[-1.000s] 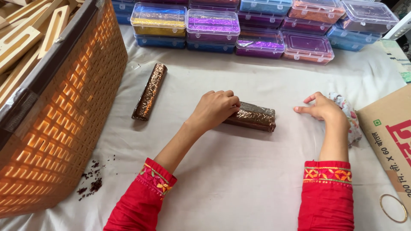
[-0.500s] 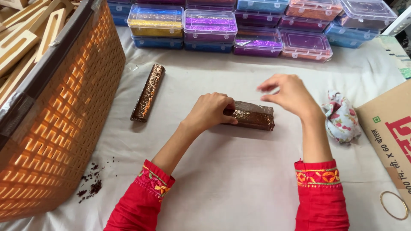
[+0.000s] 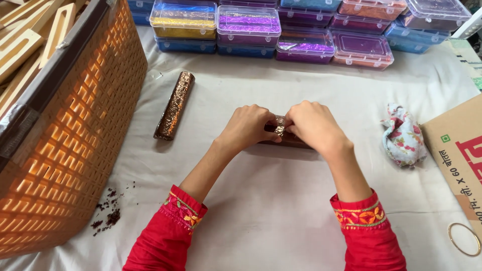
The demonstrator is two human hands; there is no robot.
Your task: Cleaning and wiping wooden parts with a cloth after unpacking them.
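Both hands meet at the middle of the white-covered surface (image 3: 281,211), and everything else sits around that grip. To its left, well apart, stands one big orange woven basket (image 3: 75,150) with pale wooden frames (image 3: 30,35) stacked inside. Beyond the grip, along the far edge, lie clear-lidded plastic boxes (image 3: 248,22) of glittery colour, about a dozen in view, stacked in two layers. To the right, a cardboard box (image 3: 457,155) pokes in at the edge, with one thin metal ring (image 3: 464,239) near its corner.

Between the two hands lies one brown foil-wrapped bar (image 3: 286,138), flat on the cloth. The left hand (image 3: 246,128) curls down over its left end, fingers pressed together on the wrapper. The right hand (image 3: 314,123) arches over the right part, fingertips pinching a crinkled fold of foil at the middle. Both forearms angle inward from red embroidered cuffs (image 3: 359,216).

A second wrapped bar (image 3: 174,105) lies left of the grip and farther off, untouched. One crumpled floral cloth (image 3: 403,134) sits to the right. Dark crumbs (image 3: 108,216) lie near the basket.
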